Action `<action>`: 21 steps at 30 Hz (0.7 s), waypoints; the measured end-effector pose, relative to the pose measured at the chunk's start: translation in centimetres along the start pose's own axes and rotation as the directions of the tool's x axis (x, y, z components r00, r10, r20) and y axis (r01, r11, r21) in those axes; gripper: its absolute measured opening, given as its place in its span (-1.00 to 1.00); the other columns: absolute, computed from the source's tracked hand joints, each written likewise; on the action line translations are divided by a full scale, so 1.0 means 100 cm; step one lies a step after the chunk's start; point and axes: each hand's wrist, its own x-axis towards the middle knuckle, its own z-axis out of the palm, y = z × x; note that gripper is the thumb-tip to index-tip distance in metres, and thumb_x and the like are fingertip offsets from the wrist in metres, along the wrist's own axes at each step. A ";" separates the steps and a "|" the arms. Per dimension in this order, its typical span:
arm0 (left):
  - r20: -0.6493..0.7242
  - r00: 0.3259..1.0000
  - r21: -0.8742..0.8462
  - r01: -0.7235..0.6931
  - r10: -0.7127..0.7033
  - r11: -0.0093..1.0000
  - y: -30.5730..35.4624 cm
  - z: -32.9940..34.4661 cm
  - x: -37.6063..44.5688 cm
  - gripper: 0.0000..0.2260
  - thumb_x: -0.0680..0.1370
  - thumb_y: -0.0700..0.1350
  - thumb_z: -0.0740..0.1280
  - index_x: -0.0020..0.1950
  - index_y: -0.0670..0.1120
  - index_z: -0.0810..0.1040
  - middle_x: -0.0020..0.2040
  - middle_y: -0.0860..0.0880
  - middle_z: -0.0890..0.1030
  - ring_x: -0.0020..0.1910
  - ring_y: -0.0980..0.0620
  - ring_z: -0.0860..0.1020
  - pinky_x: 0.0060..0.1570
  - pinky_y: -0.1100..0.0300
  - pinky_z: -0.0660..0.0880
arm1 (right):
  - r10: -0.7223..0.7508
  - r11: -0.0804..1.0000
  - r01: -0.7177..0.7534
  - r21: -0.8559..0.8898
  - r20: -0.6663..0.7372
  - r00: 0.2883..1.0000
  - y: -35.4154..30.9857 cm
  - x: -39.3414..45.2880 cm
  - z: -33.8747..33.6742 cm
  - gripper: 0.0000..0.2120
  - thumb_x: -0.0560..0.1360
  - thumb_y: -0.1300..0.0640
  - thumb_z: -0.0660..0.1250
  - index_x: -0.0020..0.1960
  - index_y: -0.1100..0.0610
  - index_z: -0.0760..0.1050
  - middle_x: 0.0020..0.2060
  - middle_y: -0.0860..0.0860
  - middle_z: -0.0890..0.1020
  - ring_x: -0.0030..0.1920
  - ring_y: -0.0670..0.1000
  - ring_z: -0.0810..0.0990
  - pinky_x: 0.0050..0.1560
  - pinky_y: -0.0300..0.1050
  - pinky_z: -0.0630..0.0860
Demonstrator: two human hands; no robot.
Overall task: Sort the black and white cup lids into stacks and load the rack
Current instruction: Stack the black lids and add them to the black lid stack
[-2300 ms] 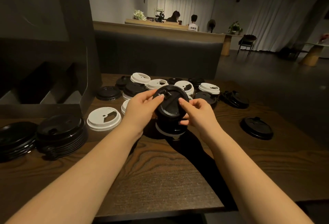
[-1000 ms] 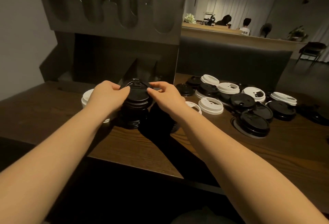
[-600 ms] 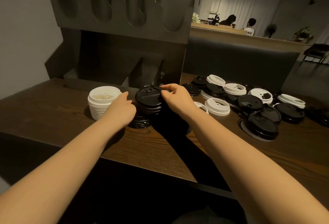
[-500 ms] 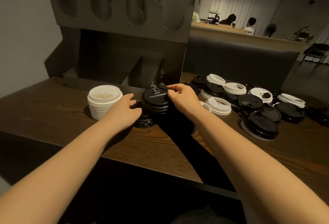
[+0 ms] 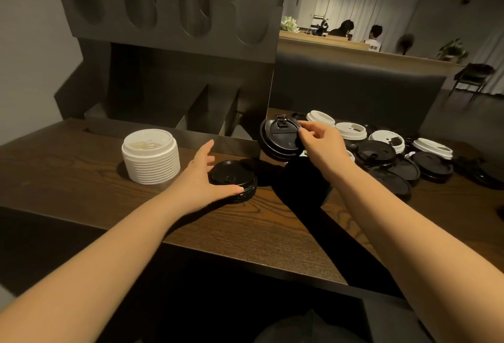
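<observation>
My right hand point(image 5: 320, 143) grips a small stack of black lids point(image 5: 279, 138), tilted on edge and lifted above the table beside the rack's right end. On the table in front of the rack lies a low stack of black lids point(image 5: 233, 180); my left hand point(image 5: 203, 176) rests against its left side, fingers spread around its rim. A tall stack of white lids point(image 5: 150, 155) stands to the left. The dark metal rack point(image 5: 174, 50) has scalloped upper slots and divided lower bays. Loose white lids point(image 5: 351, 130) and loose black lids point(image 5: 392, 168) lie scattered at the right.
The wooden table point(image 5: 245, 230) has its front edge close to me. A dark padded bench back point(image 5: 354, 91) runs behind the scattered lids. Far behind, people sit at a counter point(image 5: 354, 45). A grey wall stands left of the rack.
My right hand has lifted the upper black lids off the stack, tilted them on edge and carried them right and up. My left hand stayed on the lower black lids.
</observation>
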 end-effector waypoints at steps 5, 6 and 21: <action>0.196 0.980 0.037 -0.029 0.021 0.999 -0.002 -0.008 0.001 -0.06 0.37 0.06 0.49 0.56 0.14 -0.06 0.52 0.09 0.25 0.49 0.04 0.22 0.43 0.09 0.16 | -0.053 0.995 0.048 0.087 0.060 0.997 -0.018 -0.010 0.004 -0.72 0.60 0.22 0.20 0.25 0.11 0.55 0.02 0.01 0.66 0.04 -0.09 0.60 0.09 -0.22 0.53; 0.285 0.958 0.022 -0.021 0.014 1.000 -0.002 -0.012 0.000 -0.03 0.33 0.11 0.50 0.54 0.22 -0.09 0.54 0.10 0.20 0.51 0.06 0.17 0.43 0.11 0.12 | -0.055 0.996 0.046 0.083 0.117 0.992 -0.021 -0.011 0.005 -0.72 0.60 0.24 0.19 0.25 0.12 0.55 0.03 0.01 0.65 0.02 -0.12 0.59 0.09 -0.25 0.53; 0.377 0.926 -0.004 -0.017 0.017 1.000 -0.004 -0.023 -0.005 0.30 -0.05 0.42 0.52 0.45 0.34 -0.26 0.57 0.13 -0.01 0.54 0.04 0.02 0.46 0.04 0.05 | 0.011 1.000 -0.012 -0.001 0.405 0.914 -0.035 -0.020 0.027 -0.76 0.60 0.22 0.22 0.22 0.15 0.54 0.04 0.03 0.59 0.07 -0.06 0.56 -0.05 -0.33 0.51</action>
